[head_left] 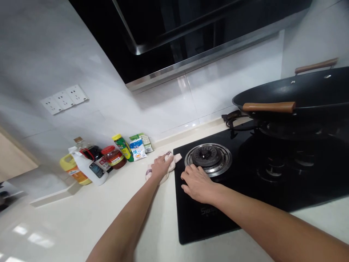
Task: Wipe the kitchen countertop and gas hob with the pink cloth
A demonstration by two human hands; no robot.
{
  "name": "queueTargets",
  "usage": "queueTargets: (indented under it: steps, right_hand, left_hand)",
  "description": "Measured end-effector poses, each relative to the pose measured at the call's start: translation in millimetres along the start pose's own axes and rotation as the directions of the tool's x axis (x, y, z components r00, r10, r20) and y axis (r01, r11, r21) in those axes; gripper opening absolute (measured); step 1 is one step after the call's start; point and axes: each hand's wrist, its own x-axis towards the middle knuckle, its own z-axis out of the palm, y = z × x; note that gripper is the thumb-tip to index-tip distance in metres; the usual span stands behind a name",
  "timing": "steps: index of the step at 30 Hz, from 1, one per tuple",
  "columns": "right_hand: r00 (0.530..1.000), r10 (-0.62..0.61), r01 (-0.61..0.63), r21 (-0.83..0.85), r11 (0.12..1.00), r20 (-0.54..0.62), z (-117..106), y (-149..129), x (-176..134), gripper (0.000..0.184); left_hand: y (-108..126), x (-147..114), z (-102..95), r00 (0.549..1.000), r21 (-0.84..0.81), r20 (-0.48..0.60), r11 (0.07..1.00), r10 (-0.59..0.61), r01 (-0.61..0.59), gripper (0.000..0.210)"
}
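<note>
At my far left, wall sockets [64, 99] sit above a row on the pale counter [122, 211]: a yellow jug [75, 171], a white bottle [91, 169] leaning across the view before a dark bottle [94, 153], a red-lidded jar [114, 157], a yellow-capped container [122, 147] and a blue-and-white packet [137, 149] in front of a green packet [145, 142]. Next comes my cloth [172, 165], bunched on the counter, one corner lapping over the black hob's [201, 225] left edge. My left hand [161, 167] lies on top of it — I cannot tell whether the fingers are clamped in its folds. My right hand [200, 183] is palm down over the hob at the near side of the burner [204, 153], fingers bent and thumb apart — nothing visible in its grasp. Farther right, a big black wok [294, 89] shows its wooden handles [268, 107].
</note>
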Motion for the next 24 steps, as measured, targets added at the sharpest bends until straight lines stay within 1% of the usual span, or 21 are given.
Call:
queueTargets:
  steps: [2, 5, 7, 10, 14, 17, 20, 22, 24]
  right_hand:
    - [1.000, -0.011, 0.011, 0.002, 1.000, 0.001, 0.2, 1.9, 0.9, 0.030]
    - [1.000, -0.028, 0.028, 0.010, 1.000, -0.008, 1.0, 4.8, 1.8, 0.031]
    - [0.999, -0.034, 0.034, 0.016, 0.999, -0.017, 1.5, 6.1, 1.8, 0.031]
    - [0.999, -0.039, 0.040, 0.024, 0.999, -0.020, 1.6, 7.6, 1.2, 0.030]
    - [0.998, -0.054, 0.055, 0.021, 0.998, -0.018, 1.8, 9.7, 0.6, 0.029]
    - [0.998, -0.065, 0.065, 0.009, 0.998, -0.019, 2.7, 10.7, 0.3, 0.029]
    - [0.997, -0.067, 0.067, 0.006, 0.998, -0.024, 3.1, 10.5, -1.2, 0.029]
    - [0.997, -0.070, 0.070, 0.002, 0.998, -0.025, 3.3, 10.1, -2.6, 0.029]
    - [0.997, -0.075, 0.075, 0.000, 0.997, -0.025, 4.0, 10.3, -3.7, 0.028]
  left_hand:
    - [0.2, 9.0, 2.6, 1.000, 0.016, 0.000, 1.000, -0.011, 0.011, 0.060]
    - [-0.9, 10.0, 4.1, 1.000, 0.032, 0.001, 0.999, 0.003, -0.003, 0.056]
    - [-2.8, 3.5, 3.3, 1.000, 0.031, 0.002, 0.999, 0.021, -0.021, 0.052]
    - [-7.2, -15.5, -1.3, 0.999, 0.016, -0.003, 0.999, 0.052, -0.052, 0.050]
    - [-15.2, -58.0, -15.4, 0.992, -0.019, -0.012, 0.992, 0.124, -0.124, 0.046]
    - [-23.2, -100.6, -30.8, 0.980, -0.048, -0.006, 0.979, 0.197, -0.197, 0.044]
    - [-34.4, -146.3, -46.9, 0.965, -0.114, 0.015, 0.960, 0.261, -0.257, 0.044]
    - [-43.9, -174.4, -56.7, 0.960, -0.159, 0.034, 0.950, 0.278, -0.270, 0.043]
    - [-54.5, -197.1, -64.8, 0.960, -0.181, 0.052, 0.948, 0.274, -0.261, 0.042]
